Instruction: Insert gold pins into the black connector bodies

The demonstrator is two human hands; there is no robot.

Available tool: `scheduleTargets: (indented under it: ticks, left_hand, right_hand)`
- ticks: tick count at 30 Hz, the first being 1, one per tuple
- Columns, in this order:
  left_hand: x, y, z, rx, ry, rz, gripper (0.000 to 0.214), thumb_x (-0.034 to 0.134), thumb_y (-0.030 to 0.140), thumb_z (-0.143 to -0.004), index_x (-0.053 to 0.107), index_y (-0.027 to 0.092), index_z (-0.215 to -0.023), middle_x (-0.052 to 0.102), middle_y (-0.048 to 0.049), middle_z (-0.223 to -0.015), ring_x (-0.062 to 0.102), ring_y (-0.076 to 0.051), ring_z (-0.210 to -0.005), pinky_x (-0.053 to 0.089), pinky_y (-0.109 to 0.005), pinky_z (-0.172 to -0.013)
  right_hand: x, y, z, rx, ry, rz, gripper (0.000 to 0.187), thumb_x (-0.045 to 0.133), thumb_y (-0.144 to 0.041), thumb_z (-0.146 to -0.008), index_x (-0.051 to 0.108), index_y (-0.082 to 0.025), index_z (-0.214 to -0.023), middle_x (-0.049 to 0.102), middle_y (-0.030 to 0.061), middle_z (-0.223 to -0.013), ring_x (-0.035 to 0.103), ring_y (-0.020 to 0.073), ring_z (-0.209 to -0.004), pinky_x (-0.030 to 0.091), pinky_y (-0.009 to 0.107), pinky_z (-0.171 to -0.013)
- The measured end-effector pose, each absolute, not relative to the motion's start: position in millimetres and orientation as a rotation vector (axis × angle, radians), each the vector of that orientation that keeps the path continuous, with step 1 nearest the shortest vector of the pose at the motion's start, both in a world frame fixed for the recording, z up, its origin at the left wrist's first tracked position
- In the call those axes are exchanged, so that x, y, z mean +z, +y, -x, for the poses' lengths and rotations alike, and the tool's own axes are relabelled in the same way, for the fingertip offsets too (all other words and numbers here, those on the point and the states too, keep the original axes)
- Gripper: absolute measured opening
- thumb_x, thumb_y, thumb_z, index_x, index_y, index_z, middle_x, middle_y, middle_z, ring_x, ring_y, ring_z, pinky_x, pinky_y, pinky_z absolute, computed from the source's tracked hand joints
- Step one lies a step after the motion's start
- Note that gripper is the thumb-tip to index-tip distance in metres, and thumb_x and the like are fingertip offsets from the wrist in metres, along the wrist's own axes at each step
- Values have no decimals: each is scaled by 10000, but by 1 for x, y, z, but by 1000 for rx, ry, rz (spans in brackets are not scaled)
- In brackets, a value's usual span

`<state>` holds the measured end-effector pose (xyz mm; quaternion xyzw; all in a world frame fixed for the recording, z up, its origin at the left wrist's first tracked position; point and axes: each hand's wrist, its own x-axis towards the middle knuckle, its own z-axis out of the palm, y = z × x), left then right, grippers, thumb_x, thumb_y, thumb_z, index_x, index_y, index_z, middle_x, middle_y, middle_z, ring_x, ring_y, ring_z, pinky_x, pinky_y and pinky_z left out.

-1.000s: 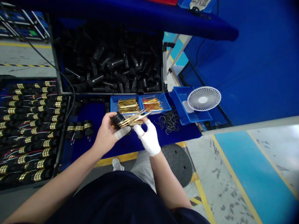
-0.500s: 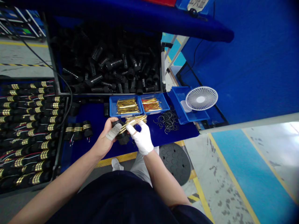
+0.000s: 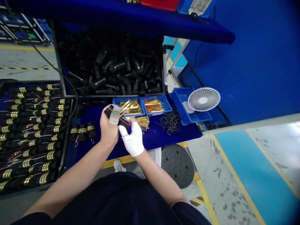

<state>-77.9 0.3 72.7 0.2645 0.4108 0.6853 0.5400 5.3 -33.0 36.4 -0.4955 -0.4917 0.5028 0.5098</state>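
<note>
My left hand (image 3: pixel 109 128), with grey tape around its thumb, is closed round a black cylindrical part (image 3: pixel 108 111). Thin brass strips (image 3: pixel 125 108) stick out of that part to the upper right. At its lower end, the white-gloved fingers of my right hand (image 3: pixel 133 139) pinch the part beside dark and red wires (image 3: pixel 125 121). A pile of loose brass pieces (image 3: pixel 142 122) lies on the blue cloth just behind my right hand. Three black cylinders with brass bands (image 3: pixel 82 132) stand to the left of my hands.
Two blue trays (image 3: pixel 145 113) of brass pieces sit behind my hands, below a large crate (image 3: pixel 60 75) of black ribbed parts. Black rings (image 3: pixel 170 121) and a white fan (image 3: pixel 203 99) are on the right. A tray of banded cylinders (image 3: pixel 30 143) fills the left.
The black part has been turned, and its brass strips now point up and away. My right hand has moved left and down from the strips to the part's wired end.
</note>
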Motion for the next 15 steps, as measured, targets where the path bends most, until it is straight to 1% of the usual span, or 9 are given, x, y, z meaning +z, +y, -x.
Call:
scheduleTargets:
  ticks: [2,4,5,7,9,11,13,14,15]
  left_hand:
    - [68,8,71,1597,961,-478,440,845,498,-718,635,159,-903,716,-30,-830,690,-143,-709,560,-235,-662]
    - [70,12,68,1511,929,-409,463,846,526,-702,640,138,-847,722,-43,-801,683,-140,-686,558,-237,-657]
    - [71,12,68,1494,913,-411,467,853,525,-692,643,138,-846,724,-42,-796,685,-142,-684,554,-233,-641]
    - [74,8,70,1521,908,-463,458,864,510,-686,650,150,-870,721,-28,-792,685,-137,-660,533,-209,-580]
    - [73,3,73,1521,949,-549,442,851,502,-713,656,170,-931,708,-3,-768,627,-96,-517,449,-175,-436]
    - [69,-2,74,1463,1014,-632,431,820,503,-755,653,190,-1000,695,17,-728,490,-47,-349,302,-166,-313]
    - [63,-3,73,1436,1041,-690,415,804,487,-780,649,195,-1030,701,17,-728,434,-34,-312,259,-170,-298]
    - [60,-2,72,1454,1037,-707,399,812,464,-778,652,188,-1018,709,10,-744,478,-44,-351,305,-167,-327]
    - [57,-1,70,1485,1034,-722,380,825,435,-771,657,180,-997,718,1,-766,544,-62,-422,374,-164,-382]
  right_hand:
    - [35,-31,-7,854,-1321,1262,362,691,-421,-843,602,-222,-1132,641,92,-1060,618,251,-1021,525,411,-919]
    - [35,-32,-10,654,-1393,1247,360,687,-376,-841,605,-223,-1156,631,105,-1127,602,264,-1109,500,431,-989]
    - [37,-33,-12,697,-1363,1212,375,694,-379,-841,600,-227,-1171,633,98,-1123,613,251,-1083,509,419,-975]
    - [40,-39,-14,999,-1215,1112,361,647,-468,-888,604,-221,-1147,651,64,-988,636,196,-848,555,362,-813]
    - [42,-44,-15,1421,-1022,1002,428,497,-596,-952,620,-198,-1050,611,16,-754,495,133,-526,511,303,-569]
    - [42,-47,-14,1602,-905,987,494,407,-631,-975,625,-189,-989,562,-12,-633,362,109,-410,436,280,-460]
    - [39,-47,-14,1395,-1004,1132,401,508,-553,-953,645,-193,-1065,665,36,-766,530,147,-516,515,309,-564]
    - [37,-47,-14,1195,-1119,1223,359,554,-484,-937,646,-205,-1143,712,67,-914,640,187,-679,557,335,-686]
    - [34,-47,-15,996,-1256,1298,371,573,-423,-927,632,-218,-1230,721,86,-1071,688,225,-877,564,359,-819]
